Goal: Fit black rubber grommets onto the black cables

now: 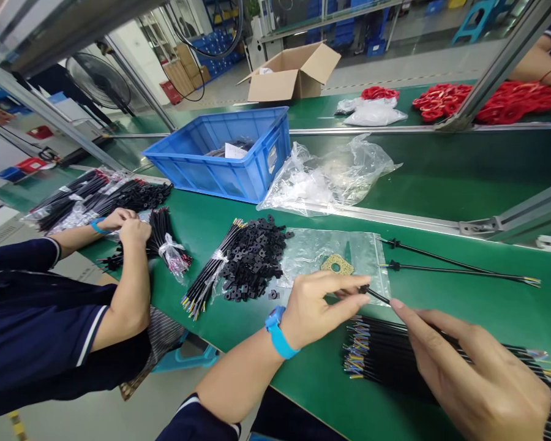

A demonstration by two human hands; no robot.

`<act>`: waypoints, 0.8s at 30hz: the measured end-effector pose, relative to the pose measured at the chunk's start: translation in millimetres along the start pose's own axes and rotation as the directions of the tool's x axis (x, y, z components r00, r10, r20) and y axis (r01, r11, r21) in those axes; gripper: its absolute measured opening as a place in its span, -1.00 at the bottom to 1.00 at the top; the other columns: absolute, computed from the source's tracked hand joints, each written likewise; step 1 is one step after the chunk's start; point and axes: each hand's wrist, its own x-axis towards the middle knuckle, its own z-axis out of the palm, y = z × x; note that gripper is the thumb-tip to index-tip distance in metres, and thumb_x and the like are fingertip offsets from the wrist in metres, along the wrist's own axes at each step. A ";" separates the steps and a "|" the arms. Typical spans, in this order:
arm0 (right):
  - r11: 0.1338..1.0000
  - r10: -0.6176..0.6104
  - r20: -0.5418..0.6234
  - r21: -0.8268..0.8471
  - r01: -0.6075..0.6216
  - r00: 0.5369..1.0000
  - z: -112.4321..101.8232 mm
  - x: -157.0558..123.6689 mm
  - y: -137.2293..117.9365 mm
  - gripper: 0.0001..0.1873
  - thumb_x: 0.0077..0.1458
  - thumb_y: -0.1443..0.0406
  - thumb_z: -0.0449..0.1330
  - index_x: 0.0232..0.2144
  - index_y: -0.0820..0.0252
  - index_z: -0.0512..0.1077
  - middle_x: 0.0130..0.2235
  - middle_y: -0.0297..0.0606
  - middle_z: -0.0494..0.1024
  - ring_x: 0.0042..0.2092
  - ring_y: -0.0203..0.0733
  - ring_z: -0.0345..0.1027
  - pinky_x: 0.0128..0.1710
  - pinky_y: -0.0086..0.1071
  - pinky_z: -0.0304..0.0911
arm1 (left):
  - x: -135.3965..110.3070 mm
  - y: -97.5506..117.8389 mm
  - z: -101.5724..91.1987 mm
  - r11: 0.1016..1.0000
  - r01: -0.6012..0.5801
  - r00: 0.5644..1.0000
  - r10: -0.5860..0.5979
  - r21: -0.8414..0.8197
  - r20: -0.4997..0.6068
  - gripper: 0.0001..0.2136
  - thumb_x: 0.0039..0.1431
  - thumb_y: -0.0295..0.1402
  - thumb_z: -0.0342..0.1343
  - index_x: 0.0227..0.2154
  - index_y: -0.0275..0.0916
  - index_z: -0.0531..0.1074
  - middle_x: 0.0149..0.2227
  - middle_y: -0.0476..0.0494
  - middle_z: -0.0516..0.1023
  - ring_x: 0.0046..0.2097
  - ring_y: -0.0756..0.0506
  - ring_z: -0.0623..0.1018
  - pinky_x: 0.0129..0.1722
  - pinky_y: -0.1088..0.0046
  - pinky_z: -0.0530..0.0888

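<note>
My left hand (324,306), with a blue wristband, pinches a small black grommet at the tip of a thin black cable (379,297). My right hand (472,373) grips the same cable further along, its fingers curled over a bundle of black cables (381,358) with coloured wire ends lying on the green table (441,306). A heap of small black grommets (252,257) lies left of my left hand, beside another tied cable bundle (206,278). Two finished cables with grommets (454,266) lie to the right, beyond a clear plastic bag (330,260).
A co-worker's hands (126,223) on the left handle more black cable bundles. A blue crate (224,153) and crumpled clear plastic (330,174) sit behind. Further back are a cardboard box (294,73), red parts (487,101) and metal frame bars.
</note>
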 end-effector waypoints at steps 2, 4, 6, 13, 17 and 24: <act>1.000 0.013 -0.028 0.023 -0.012 1.000 -1.8 0.7 -0.1 -0.14 0.14 0.54 0.36 0.44 0.15 0.27 -0.18 -0.20 0.68 -0.28 -0.19 0.53 -0.13 -0.31 0.34 | 2.1 -0.1 -1.7 0.944 0.227 0.971 -0.200 -0.241 0.132 -0.77 0.35 -0.27 0.25 -0.03 -0.23 0.67 -0.29 -0.16 0.73 -0.26 -0.08 0.74 -0.22 0.44 0.69; 0.999 0.008 -0.049 0.047 -0.006 0.999 -4.5 2.5 -1.0 -0.11 0.12 0.53 0.38 0.45 0.16 0.26 -0.22 -0.22 0.69 -0.32 -0.19 0.52 -0.16 -0.31 0.34 | 3.6 -2.1 -2.4 0.820 0.410 0.908 -0.327 -0.399 0.261 -0.70 0.32 -0.22 0.28 -0.01 -0.28 0.66 -0.32 -0.21 0.73 -0.26 -0.13 0.75 -0.24 0.43 0.69; 0.998 -0.007 -0.062 0.063 0.011 0.998 -7.1 4.1 -1.6 -0.08 0.10 0.52 0.40 0.46 0.20 0.23 -0.26 -0.22 0.68 -0.35 -0.18 0.50 -0.19 -0.29 0.33 | 3.9 -4.6 -1.8 0.744 0.491 0.867 -0.369 -0.453 0.334 -0.62 0.22 -0.17 0.38 -0.02 -0.32 0.64 -0.33 -0.23 0.72 -0.27 -0.16 0.75 -0.25 0.42 0.69; 0.991 -0.056 -0.060 0.116 0.063 0.997 -10.1 0.1 2.7 -0.06 0.10 0.50 0.41 0.46 0.28 0.20 -0.22 -0.18 0.70 -0.32 -0.12 0.53 -0.21 -0.24 0.33 | 0.4 -1.3 0.6 0.865 0.363 0.926 -0.292 -0.347 0.239 -0.74 0.16 -0.29 0.42 -0.11 -0.25 0.70 -0.24 -0.21 0.73 -0.24 -0.06 0.71 -0.18 0.49 0.67; 0.990 -0.056 -0.057 0.124 0.063 0.997 -11.7 0.7 2.0 -0.11 0.11 0.52 0.39 0.44 0.31 0.24 -0.21 -0.18 0.71 -0.32 -0.14 0.53 -0.19 -0.25 0.35 | 2.0 2.1 0.4 0.923 0.286 0.949 -0.237 -0.258 0.206 -0.81 0.20 -0.26 0.39 -0.19 -0.24 0.70 -0.25 -0.20 0.73 -0.24 -0.08 0.71 -0.18 0.44 0.68; 0.983 0.055 -0.016 0.179 -0.052 0.998 -11.1 12.7 -6.9 -0.79 0.28 0.44 0.30 -0.03 0.27 0.52 -0.26 -0.22 0.68 -0.32 -0.25 0.51 -0.16 -0.32 0.32 | 5.3 -0.2 -1.7 0.990 0.073 0.966 -0.038 -0.125 0.257 -0.86 0.29 -0.24 0.33 -0.23 -0.18 0.71 -0.25 -0.14 0.74 -0.20 -0.08 0.72 -0.11 0.42 0.66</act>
